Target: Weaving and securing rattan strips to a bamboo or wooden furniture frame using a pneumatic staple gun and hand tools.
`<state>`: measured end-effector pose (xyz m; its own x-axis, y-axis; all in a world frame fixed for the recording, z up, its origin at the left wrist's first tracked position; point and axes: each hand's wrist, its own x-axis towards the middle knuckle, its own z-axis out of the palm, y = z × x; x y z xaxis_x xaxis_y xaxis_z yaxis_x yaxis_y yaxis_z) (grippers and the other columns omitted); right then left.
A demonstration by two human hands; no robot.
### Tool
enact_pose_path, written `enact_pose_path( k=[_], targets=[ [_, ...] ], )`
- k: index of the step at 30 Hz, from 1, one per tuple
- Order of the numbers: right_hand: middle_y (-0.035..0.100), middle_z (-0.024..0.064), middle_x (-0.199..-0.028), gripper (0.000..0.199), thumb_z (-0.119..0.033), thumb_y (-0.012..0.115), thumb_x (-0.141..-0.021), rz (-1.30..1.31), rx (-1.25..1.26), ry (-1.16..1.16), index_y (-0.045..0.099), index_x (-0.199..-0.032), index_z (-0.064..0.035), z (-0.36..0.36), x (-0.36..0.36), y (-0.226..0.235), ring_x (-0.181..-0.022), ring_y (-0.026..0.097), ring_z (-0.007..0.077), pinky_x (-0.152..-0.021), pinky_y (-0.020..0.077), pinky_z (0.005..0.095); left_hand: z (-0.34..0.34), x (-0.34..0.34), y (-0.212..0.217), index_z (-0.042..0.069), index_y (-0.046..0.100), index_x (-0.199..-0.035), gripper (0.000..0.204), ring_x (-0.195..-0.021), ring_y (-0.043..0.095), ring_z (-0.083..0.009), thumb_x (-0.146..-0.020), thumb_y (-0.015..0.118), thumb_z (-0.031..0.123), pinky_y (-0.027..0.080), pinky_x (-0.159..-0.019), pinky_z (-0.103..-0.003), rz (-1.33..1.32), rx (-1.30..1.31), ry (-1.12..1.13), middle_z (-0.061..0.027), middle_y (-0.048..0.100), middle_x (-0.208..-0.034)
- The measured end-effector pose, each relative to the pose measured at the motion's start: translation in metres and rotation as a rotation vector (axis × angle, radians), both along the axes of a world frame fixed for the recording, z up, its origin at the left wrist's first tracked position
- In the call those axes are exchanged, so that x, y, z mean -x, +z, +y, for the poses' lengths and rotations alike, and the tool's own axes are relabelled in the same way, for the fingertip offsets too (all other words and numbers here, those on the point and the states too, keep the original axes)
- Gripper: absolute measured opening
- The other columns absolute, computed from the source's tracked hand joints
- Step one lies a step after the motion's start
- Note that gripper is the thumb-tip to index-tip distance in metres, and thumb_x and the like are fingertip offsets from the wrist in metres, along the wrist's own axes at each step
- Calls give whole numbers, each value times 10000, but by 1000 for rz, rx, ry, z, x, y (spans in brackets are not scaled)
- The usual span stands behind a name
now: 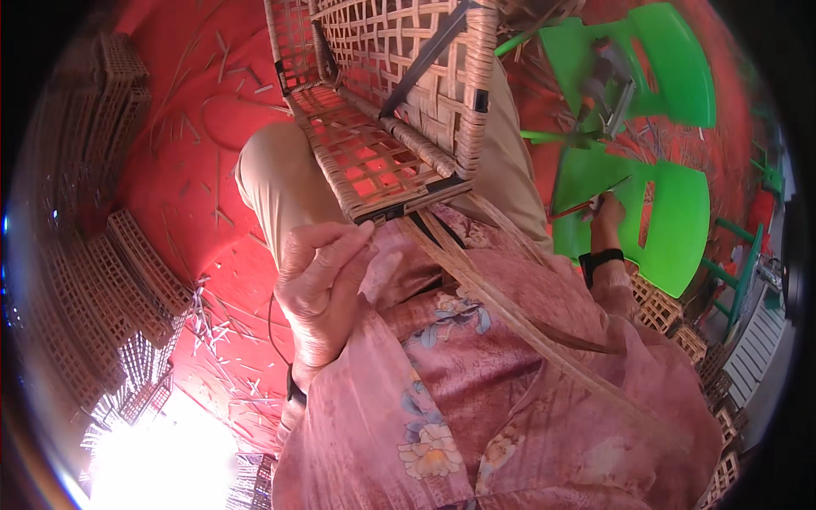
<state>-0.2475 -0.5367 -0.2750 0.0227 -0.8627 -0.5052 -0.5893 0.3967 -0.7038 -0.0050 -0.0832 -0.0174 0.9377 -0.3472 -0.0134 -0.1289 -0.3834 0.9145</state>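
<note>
Has the left hand point(319, 276) at the near corner of an open-weave rattan basket point(433, 72), thumb and forefinger drawn together against its dark-bound edge; cannot tell whether gripping the rim itself or merely touching it. Grasps in the right hand point(605, 211) a slim, reddish tool point(571, 209), over the seat of a green plastic chair point(680, 229), well apart from the basket; cannot make out the kind of tool. Puts the basket, then, straight off the left fingertips, ahead and to the right of that hand, but across to the left of the right hand: plainly nearer the left. Runs, along the narrow lower panel, away from the left fingertips and slightly leftward, with the taller latticed wall on the right-hand side; cannot follow the full long axis past the upper edge of view. Trails loose rattan strips point(510, 314) from the near end, passing between both hands and back past the right forearm.
</note>
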Motion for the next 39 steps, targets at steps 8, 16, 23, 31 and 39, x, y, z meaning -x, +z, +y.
enact_pose_path(
  k=[8,16,23,31,39],
  targets=[
    [641,67,-756,191,-99,575,-938,-718,91,501,631,-1085,11,99,-155,252,-547,521,102,-469,373,197,0,-8,-3,0,723,-1023,286,-833,622,-162,-762,712,-114,506,-710,-252,-185,-20,-155,-99,626,-957],
    [652,65,-776,141,-91,676,-868,-326,345,1777,672,-977,-2,167,-233,324,-612,599,144,-548,445,271,4,-12,-5,37,724,-1058,339,-830,634,-214,-731,768,-38,522,-684,-300,-274,-21,-202,-85,626,-955],
    [598,114,-710,114,-67,669,-838,-319,368,1953,665,-946,-28,169,-249,333,-603,578,250,-565,439,352,6,-13,0,27,721,-1071,358,-892,622,-224,-725,731,-62,512,-760,-303,-231,-35,-223,-114,628,-981],
    [599,99,-705,96,-79,664,-811,-235,558,2077,646,-895,-35,184,-253,351,-627,602,291,-554,451,387,6,-14,-4,34,726,-1068,348,-882,625,-221,-730,743,-47,512,-754,-303,-230,-19,-218,-107,633,-971],
    [582,52,-684,124,-66,680,-761,9,779,2279,624,-871,-82,202,-268,369,-619,609,270,-519,452,387,7,-13,-4,36,729,-1063,332,-862,620,-209,-741,748,-40,507,-736,-299,-237,-32,-208,-96,639,-975]
  ],
)
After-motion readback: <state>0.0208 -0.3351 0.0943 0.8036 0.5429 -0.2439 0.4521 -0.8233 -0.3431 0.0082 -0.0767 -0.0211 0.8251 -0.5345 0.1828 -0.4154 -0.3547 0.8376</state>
